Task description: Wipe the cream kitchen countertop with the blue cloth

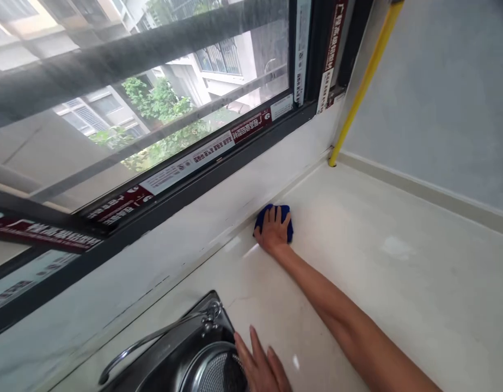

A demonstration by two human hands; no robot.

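My right hand (273, 233) reaches out across the pale countertop (357, 261) and presses a dark blue cloth (290, 231) down against it. Its fingers are spread over the cloth, whose edges stick out around them, close to the low ledge under the window. At the bottom, my left hand (262, 365) has its fingers stretched out and apart beside the sink's right edge; part of it is cut off by the frame. The metal sink (165, 359) has a curved chrome faucet (141, 342) and a round perforated strainer (213, 370) in it.
A dark window frame (219, 166) with red and white stickers runs along the left and top, with buildings and greenery outside. A yellow pipe (363, 87) comes down into the far corner. A grey wall (447, 98) bounds the right side.
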